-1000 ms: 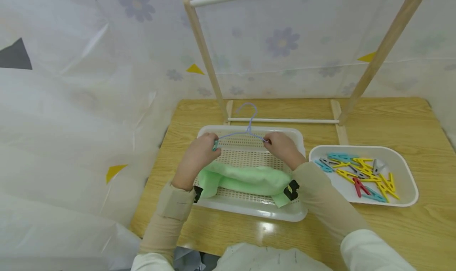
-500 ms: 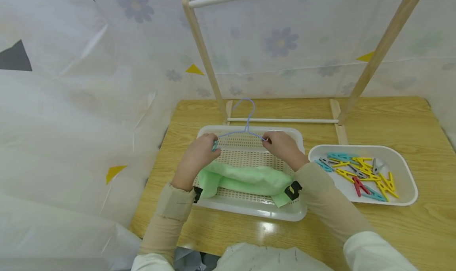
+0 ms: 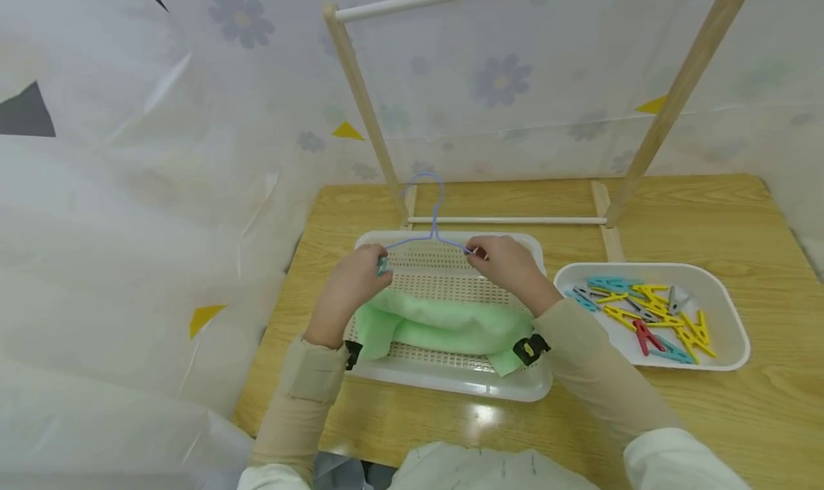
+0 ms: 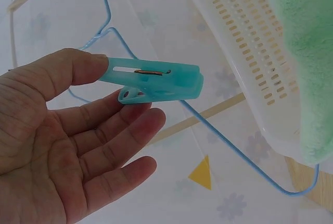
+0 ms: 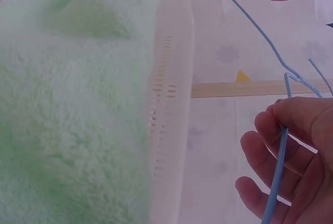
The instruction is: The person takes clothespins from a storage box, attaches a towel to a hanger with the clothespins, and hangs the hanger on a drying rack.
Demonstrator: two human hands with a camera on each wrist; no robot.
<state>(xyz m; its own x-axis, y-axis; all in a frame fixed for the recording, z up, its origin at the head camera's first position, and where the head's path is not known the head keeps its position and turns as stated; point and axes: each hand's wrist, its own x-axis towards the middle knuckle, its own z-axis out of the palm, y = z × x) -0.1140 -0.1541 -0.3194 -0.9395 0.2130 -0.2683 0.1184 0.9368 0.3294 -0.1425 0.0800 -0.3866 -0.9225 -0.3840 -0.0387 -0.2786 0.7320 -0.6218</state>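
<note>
In the head view, a blue wire hanger (image 3: 435, 222) stands hook-up over the basket, with both hands at its shoulders. My left hand (image 3: 350, 282) pinches a teal clothespin (image 4: 156, 78) by its handles between thumb and fingers. The clothespin's front end overlaps the hanger wire in the left wrist view. Thumb and index finger of my right hand (image 3: 508, 265) pinch the opposite shoulder of the hanger. A fluffy light green towel (image 3: 444, 322) lies folded below the hands, and one end of the wire disappears behind it in the left wrist view.
The white perforated basket (image 3: 444, 388) holds the towel. To its right is a white tray (image 3: 739, 332) with several yellow, teal, grey and red clothespins (image 3: 644, 336). A wooden rack (image 3: 363, 96) with white rods (image 3: 508, 220) stands behind on the wooden table (image 3: 766, 247).
The hanger's hook has moved left and slightly up. Both hands have shifted a little left, keeping their pinch on the clothespin and the wire. The towel stays in the basket.
</note>
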